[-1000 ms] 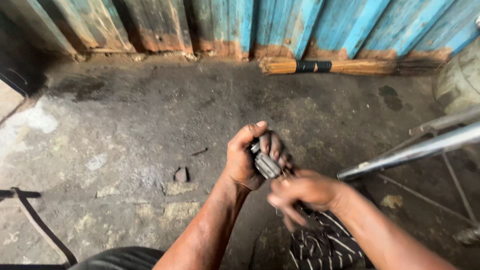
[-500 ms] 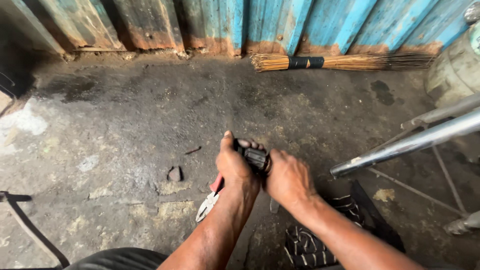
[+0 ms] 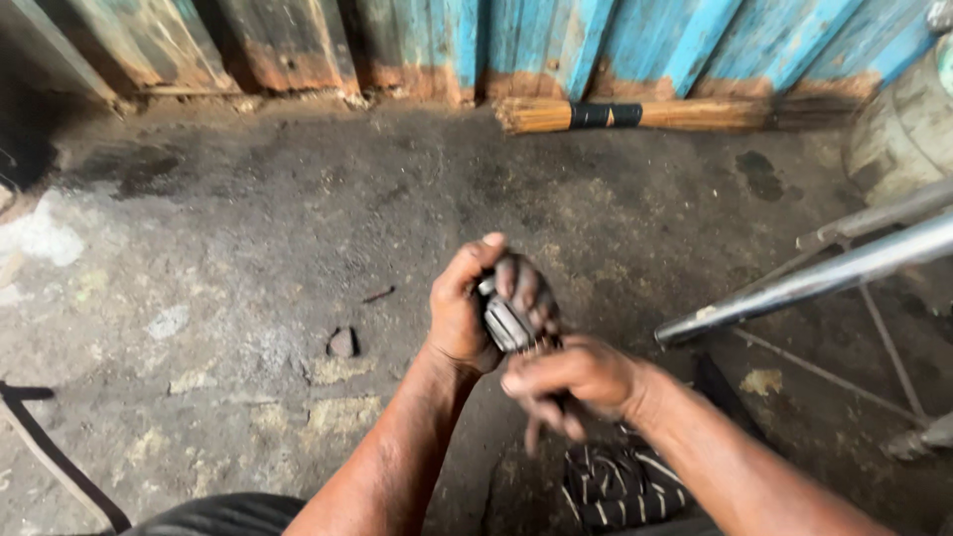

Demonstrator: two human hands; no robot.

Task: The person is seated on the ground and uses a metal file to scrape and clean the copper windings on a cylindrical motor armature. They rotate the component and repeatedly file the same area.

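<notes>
My left hand [image 3: 475, 303] is raised over the concrete floor, its fingers wrapped around a small grey metal part [image 3: 506, 323] that shows between thumb and fingers. My right hand [image 3: 568, 382] sits just below and to the right of it, fingers curled and blurred, touching the lower end of the same part. Both hands are greasy. What the right fingers pinch is hidden by blur. A dark striped cloth [image 3: 620, 486] lies on the floor under my right forearm.
A shiny metal tube [image 3: 824, 278] slants in from the right, with thin rods below it. A straw broom [image 3: 635, 114] lies along the blue wooden wall [image 3: 596, 40]. A small stone [image 3: 342, 342] rests on the floor; a black strap [image 3: 50, 457] curves at lower left.
Both hands have come up from the floor, with the left hand lifting the metal part. The red-handled pliers seen by the left hand half a second ago are no longer visible.
</notes>
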